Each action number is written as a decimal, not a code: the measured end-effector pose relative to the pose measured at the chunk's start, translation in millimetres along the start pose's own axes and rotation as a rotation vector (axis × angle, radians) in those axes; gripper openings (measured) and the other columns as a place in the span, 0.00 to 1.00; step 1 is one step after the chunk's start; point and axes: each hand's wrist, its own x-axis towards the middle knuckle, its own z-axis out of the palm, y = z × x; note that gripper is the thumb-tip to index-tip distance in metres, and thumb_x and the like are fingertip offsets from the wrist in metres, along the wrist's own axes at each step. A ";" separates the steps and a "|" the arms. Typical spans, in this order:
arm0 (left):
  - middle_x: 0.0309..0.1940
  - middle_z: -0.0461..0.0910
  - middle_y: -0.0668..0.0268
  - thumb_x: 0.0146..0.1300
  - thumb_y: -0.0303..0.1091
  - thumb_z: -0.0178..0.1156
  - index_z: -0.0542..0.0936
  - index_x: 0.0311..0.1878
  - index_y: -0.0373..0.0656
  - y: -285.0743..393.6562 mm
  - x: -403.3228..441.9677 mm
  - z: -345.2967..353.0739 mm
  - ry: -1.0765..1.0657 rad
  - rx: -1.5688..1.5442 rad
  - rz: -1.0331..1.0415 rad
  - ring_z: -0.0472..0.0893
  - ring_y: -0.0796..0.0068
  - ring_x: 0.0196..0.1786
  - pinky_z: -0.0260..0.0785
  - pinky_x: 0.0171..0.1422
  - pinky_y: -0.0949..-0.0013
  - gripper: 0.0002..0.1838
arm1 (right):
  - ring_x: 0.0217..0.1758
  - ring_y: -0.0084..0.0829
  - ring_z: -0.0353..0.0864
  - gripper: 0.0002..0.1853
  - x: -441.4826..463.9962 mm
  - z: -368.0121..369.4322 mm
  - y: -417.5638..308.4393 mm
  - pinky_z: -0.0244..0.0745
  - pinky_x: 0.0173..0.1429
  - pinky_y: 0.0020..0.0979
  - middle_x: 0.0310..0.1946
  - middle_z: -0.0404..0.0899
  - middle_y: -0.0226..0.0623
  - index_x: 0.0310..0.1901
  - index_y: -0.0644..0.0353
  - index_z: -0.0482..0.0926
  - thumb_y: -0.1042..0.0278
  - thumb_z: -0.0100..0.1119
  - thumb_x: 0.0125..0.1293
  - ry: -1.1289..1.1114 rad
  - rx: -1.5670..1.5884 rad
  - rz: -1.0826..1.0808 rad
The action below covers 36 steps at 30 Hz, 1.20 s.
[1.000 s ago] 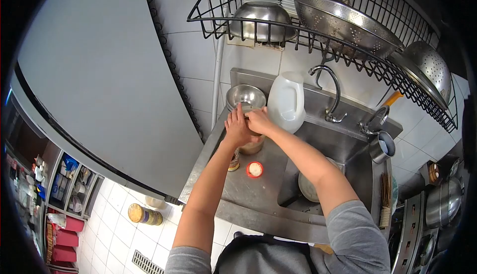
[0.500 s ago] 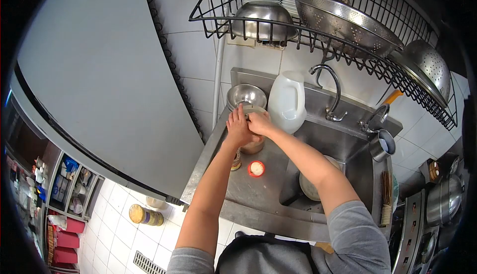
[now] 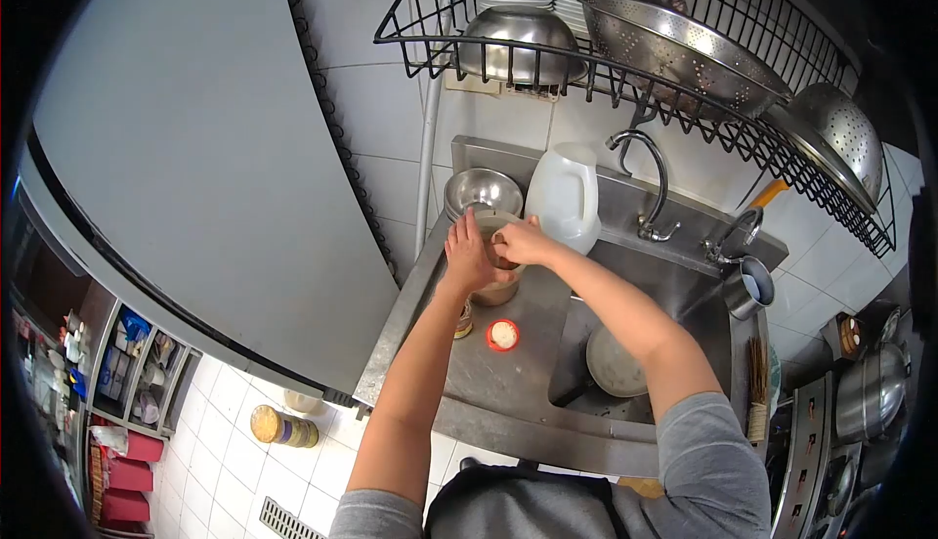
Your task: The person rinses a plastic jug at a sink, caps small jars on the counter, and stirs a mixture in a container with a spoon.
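A round, pale-rimmed container [image 3: 496, 294] with a brownish lower wall stands on the steel counter, partly hidden by both hands. My left hand [image 3: 471, 261] holds its near left side, fingers stretched up towards the rim and thumb across the front. My right hand [image 3: 522, 244] is at the container's mouth with fingers curled together; what they grip is hidden. Just below the container are a small jar [image 3: 463, 323], mostly behind my left forearm, and a red cap [image 3: 502, 335] with a whitish inside. Steel bowls [image 3: 483, 188] stand behind my left hand.
A white plastic jug [image 3: 564, 197] stands behind my right hand. The sink [image 3: 689, 319], holding a round pan [image 3: 616, 361], lies to the right under a faucet [image 3: 662, 172]. Overhead hangs a black wire rack [image 3: 625, 78]. A grey refrigerator [image 3: 205, 148] borders the left.
My right hand has shifted slightly right across the container's mouth, and the right elbow has swung outward, uncovering more of the pan in the sink. My left hand stays in place.
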 end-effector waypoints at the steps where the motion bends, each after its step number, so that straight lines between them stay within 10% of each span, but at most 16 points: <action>1: 0.65 0.53 0.46 0.14 0.52 0.80 0.40 0.70 0.35 -0.8 -0.2 0.8 0.001 0.005 0.006 0.54 0.42 0.68 0.49 0.69 0.44 0.79 | 0.41 0.40 0.79 0.10 4.3 11.3 0.3 0.55 0.51 0.44 0.33 0.82 0.39 0.34 0.49 0.83 0.62 0.52 0.56 0.012 0.023 0.002; 8: 0.65 0.55 0.44 0.16 0.54 0.79 0.40 0.69 0.30 -7.6 0.6 3.5 0.015 0.005 0.067 0.54 0.43 0.68 0.45 0.72 0.49 0.79 | 0.42 0.39 0.78 0.09 15.2 13.3 3.2 0.55 0.52 0.44 0.30 0.81 0.38 0.34 0.48 0.84 0.63 0.53 0.56 0.334 -0.146 -0.069; 16: 0.65 0.55 0.46 0.15 0.50 0.80 0.41 0.70 0.33 -2.6 0.7 2.5 0.011 0.008 0.018 0.54 0.42 0.68 0.47 0.71 0.48 0.78 | 0.45 0.39 0.78 0.10 7.6 2.0 -2.5 0.55 0.54 0.47 0.33 0.81 0.42 0.34 0.53 0.83 0.62 0.53 0.55 0.011 -0.035 0.023; 21: 0.66 0.54 0.46 0.16 0.51 0.80 0.41 0.69 0.32 -6.5 1.6 6.3 0.012 0.042 0.048 0.53 0.43 0.69 0.46 0.72 0.49 0.78 | 0.45 0.40 0.78 0.11 25.4 32.4 1.7 0.54 0.55 0.49 0.33 0.81 0.42 0.36 0.50 0.83 0.62 0.53 0.56 0.296 0.043 -0.032; 31: 0.64 0.56 0.42 0.17 0.58 0.78 0.41 0.68 0.27 -3.0 1.2 0.6 -0.017 0.073 0.034 0.55 0.46 0.68 0.43 0.73 0.52 0.78 | 0.47 0.41 0.78 0.12 9.7 -8.8 -1.3 0.53 0.58 0.52 0.38 0.81 0.43 0.37 0.54 0.83 0.60 0.53 0.57 -0.054 -0.083 -0.052; 36: 0.65 0.54 0.41 0.17 0.59 0.78 0.41 0.68 0.26 -4.8 1.7 1.2 -0.025 0.083 0.054 0.53 0.47 0.70 0.42 0.73 0.52 0.79 | 0.46 0.39 0.79 0.10 28.0 30.4 -1.2 0.50 0.59 0.50 0.32 0.82 0.40 0.34 0.52 0.83 0.63 0.51 0.56 0.194 0.010 0.013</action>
